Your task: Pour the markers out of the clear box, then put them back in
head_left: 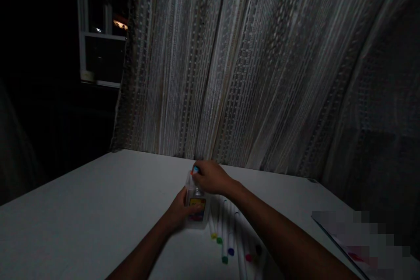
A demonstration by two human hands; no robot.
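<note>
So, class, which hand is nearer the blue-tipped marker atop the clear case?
Right. The right hand pinches the blue-tipped marker at the top; the left hand sits lower, gripping the clear case.

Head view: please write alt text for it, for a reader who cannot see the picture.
In dim light, the left hand holds a clear plastic case upright on a white table, while the right hand pinches a blue-tipped item at its top. White markers with coloured caps lie beside the case; a patterned curtain hangs behind.
</note>
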